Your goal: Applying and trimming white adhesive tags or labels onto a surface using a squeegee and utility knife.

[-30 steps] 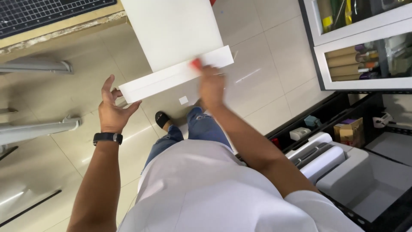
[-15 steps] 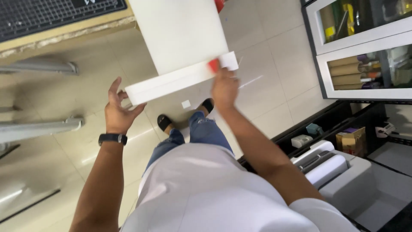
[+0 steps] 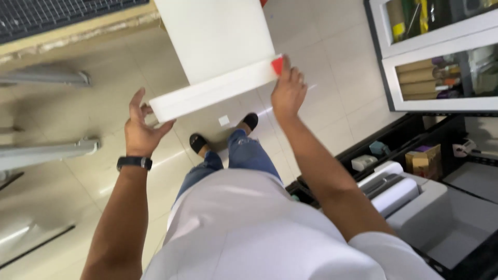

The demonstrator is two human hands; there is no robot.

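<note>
left hand (image 3: 139,129): raised, fingers spread and curled, cupping the left end of the white board; thumb side touching its lower edge, palm facing the board. Black watch (image 3: 134,163) on that wrist.
right hand (image 3: 288,91): raised, fingers together and pressed flat on the right end of the board's near edge, fingertips at a small red piece (image 3: 277,65) on that corner; cannot tell if the red piece is pinched or just under the fingers.
white board (image 3: 218,44): large flat white sheet, held up off the floor between both hands, tilted, near edge running from lower left to upper right; a narrow strip (image 3: 212,93) runs along that near edge, looks folded or thicker. Top runs out of frame.
person's body: white shirt (image 3: 249,228) fills lower middle, blue jeans (image 3: 244,158) below the board, black sandals (image 3: 199,142) on the floor.
floor (image 3: 332,103): pale glossy tiles, small white scrap (image 3: 223,120) lying near the feet.
upper left: table edge with dark gridded cutting mat (image 3: 57,15), tan rim under it.
left edge: grey metal bars (image 3: 46,153) just above floor.
upper right: white-framed glass cabinet (image 3: 441,57), cardboard rolls inside.
lower right: grey machine with a white roll (image 3: 397,194), just beside the right arm; small cardboard box (image 3: 425,161) on a dark shelf behind it.
</note>
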